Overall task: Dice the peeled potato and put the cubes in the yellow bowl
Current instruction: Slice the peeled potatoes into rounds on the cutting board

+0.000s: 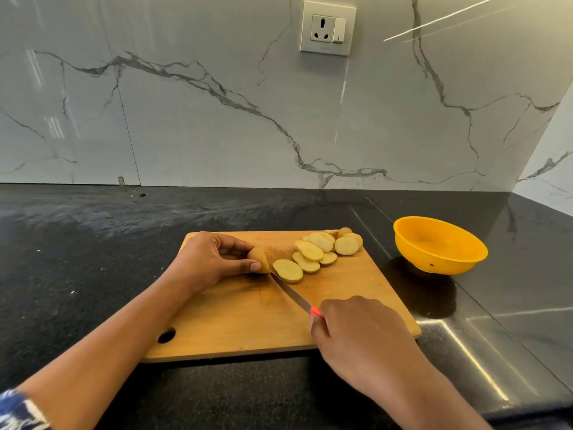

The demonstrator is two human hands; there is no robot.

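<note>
Blue and white sleeve cloth shows at the bottom left corner, on the left arm. Both arms reach out over a wooden cutting board that lies on a dark counter.

The right hand has its fingers curled around the red handle of a knife. The blade points away and to the left. Its tip is down on the board, right beside the cut face of the potato end.

The left hand pinches that potato end between its thumb and bent fingers and holds it on the board.

The rest of the potato lies in round slices. They sit in a loose pile near the far right corner of the board, and some lean on each other. One slice lies flat just next to the blade.

The yellow bowl stands on the counter to the right of the board, not touching it.

Behind the counter is a white wall with grey lines like marble. A plug socket with a switch sits high on it.
</note>
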